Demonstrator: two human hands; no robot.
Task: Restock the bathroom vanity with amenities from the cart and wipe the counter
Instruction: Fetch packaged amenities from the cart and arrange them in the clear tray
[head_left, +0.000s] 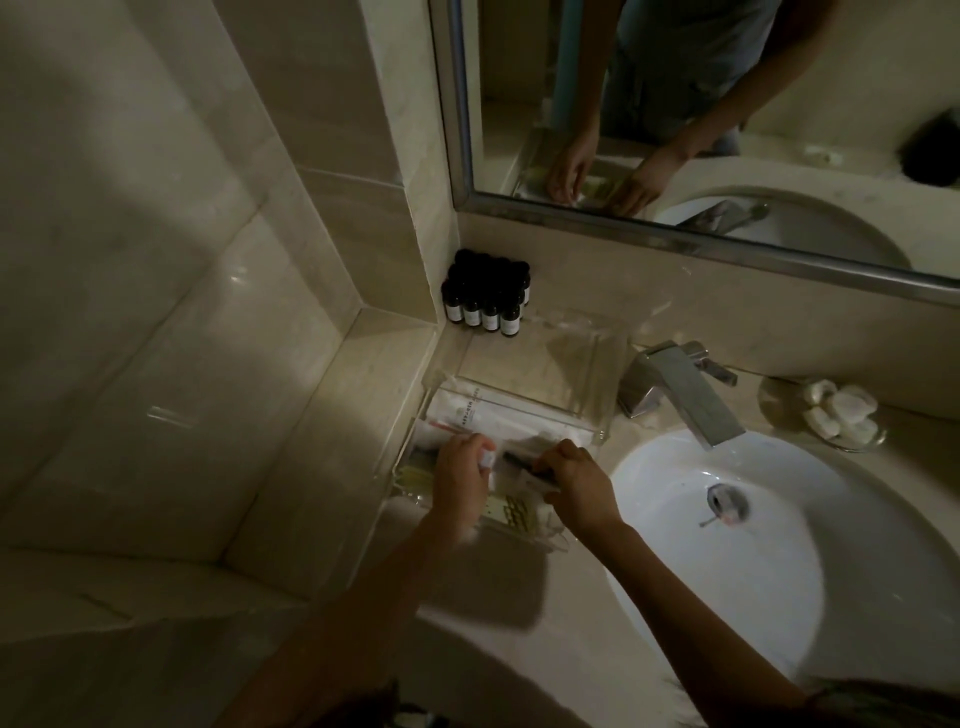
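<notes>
Near field: both of my forearms reach from the bottom edge over the beige marble desk (582, 566), left of the white oval basin (753, 561).

My left hand (460, 483) is knuckles up over the near left part of the clear acrylic amenity tray (607, 432), its fingers curled round a small white item (487, 460) whose kind I cannot tell in the dim light. My right hand (576, 483), just beside it, pinches a slim dark item in a clear wrapper (519, 463) at the fingertips. The two hands are close together but apart.

Below and between the hands a pale packet with yellow print (511, 515) lies in the tray. Just beyond the fingers, white paper-wrapped packets (483, 411) lie side by side across the tray. The far section of the tray shows the desk through its floor.

Middle field: a square chrome faucet (675, 389) stands right of the tray, its spout over the basin. Right of it, a clear glass dish (774, 402) holds round white pieces (836, 415).

Far field: a cluster of small dark bottles with white labels (485, 301) stands upright in the far left corner against the beige tiled wall (208, 260). The metal-framed mirror (675, 244) above reflects both hands and the basin.
</notes>
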